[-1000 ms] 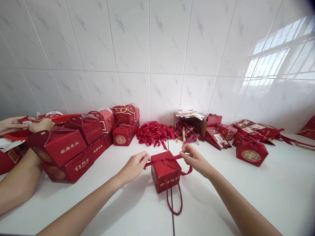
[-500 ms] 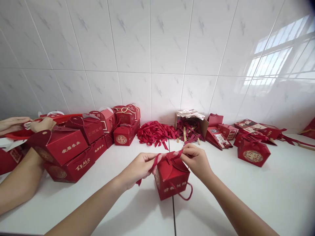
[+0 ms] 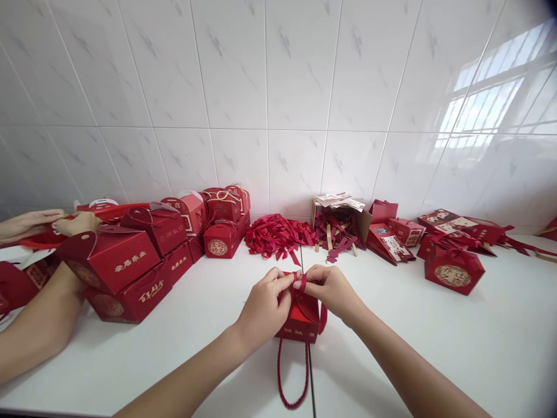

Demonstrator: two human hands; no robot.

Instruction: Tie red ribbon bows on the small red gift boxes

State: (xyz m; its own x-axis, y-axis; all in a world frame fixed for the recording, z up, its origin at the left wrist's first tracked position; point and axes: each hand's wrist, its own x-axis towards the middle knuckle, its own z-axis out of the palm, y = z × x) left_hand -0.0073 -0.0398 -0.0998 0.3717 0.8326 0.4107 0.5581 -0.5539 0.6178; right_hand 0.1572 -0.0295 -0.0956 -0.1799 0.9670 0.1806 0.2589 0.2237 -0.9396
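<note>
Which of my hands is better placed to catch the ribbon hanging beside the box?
Probably the right hand: the hanging ribbon is just below it, while the left hand sits farther away.

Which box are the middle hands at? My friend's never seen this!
On the white table, find the dark seam running toward you. Over it, under the left hand and right hand, sits a red box. Only this one has its red rope handle looping toward you beside that seam.
</note>
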